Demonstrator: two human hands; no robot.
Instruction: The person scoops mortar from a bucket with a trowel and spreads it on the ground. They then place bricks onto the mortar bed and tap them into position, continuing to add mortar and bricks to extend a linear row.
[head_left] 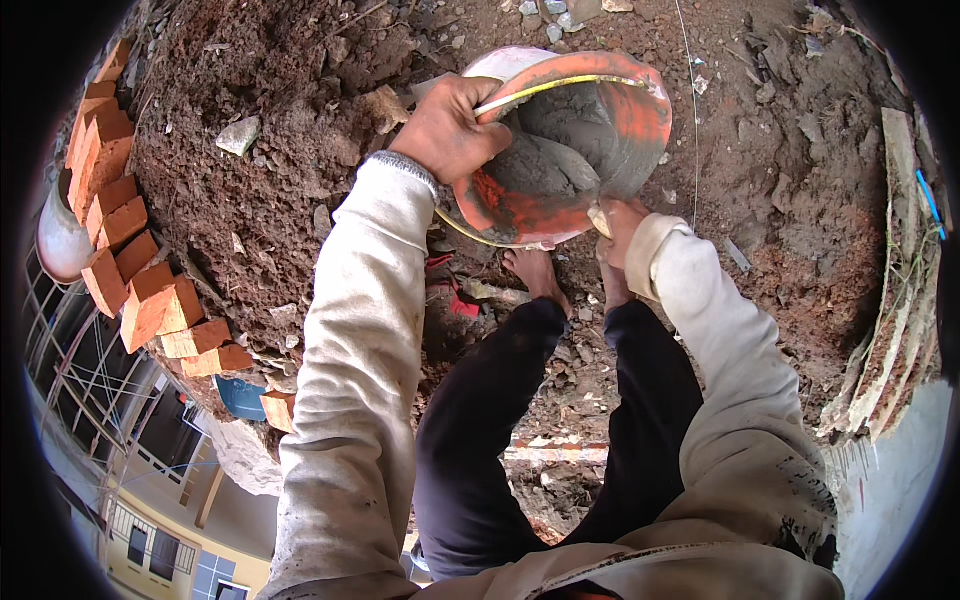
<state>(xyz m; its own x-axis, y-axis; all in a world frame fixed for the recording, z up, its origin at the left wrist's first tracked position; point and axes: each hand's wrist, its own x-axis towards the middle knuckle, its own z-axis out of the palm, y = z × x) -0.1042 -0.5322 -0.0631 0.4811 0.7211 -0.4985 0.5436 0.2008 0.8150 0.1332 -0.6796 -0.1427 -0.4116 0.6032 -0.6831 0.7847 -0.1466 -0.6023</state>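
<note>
An orange bucket point(645, 115) is tipped over toward me, its mouth facing my body and its inner wall smeared with grey. Wet mortar point(625, 150) lies inside it. My left hand point(455, 125) is closed round the bucket's rim at the left, where a yellow-white band runs along the edge. In my right hand point(622, 228), at the near right of the mouth, is the pale handle of a trowel point(560, 165). The trowel's mortar-coated blade reaches into the bucket, and its outline blends with the mortar.
Bare feet point(535, 272) stand on rough soil just below the bucket. Stacked orange bricks point(120, 220) curve along the left. A thin string point(690, 100) runs over the ground at the right, and long rough boards point(890, 270) lie farther right. A blue-green container point(240, 398) sits beside the bricks.
</note>
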